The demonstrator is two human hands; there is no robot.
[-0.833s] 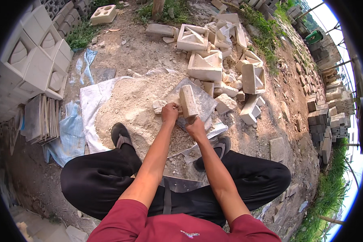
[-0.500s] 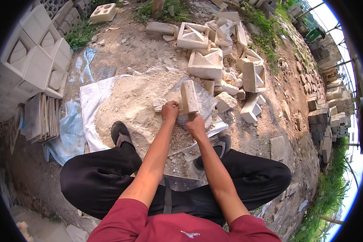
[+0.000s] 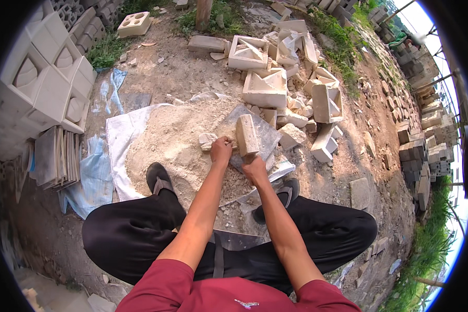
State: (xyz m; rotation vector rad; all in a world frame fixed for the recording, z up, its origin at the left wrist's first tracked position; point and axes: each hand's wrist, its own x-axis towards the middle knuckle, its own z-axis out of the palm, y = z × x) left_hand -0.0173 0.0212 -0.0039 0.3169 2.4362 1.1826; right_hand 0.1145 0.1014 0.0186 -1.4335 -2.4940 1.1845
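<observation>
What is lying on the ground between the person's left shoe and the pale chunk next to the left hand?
In the head view, only pale crumbly rubble lies between the left shoe and the pale chunk.

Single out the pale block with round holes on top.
The squarish block just left of the post; the patterned blocks heaped beyond the right hand show angular shapes instead.

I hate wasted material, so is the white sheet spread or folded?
Spread: the white sheet extends out from under the pale crumbly heap.
</observation>
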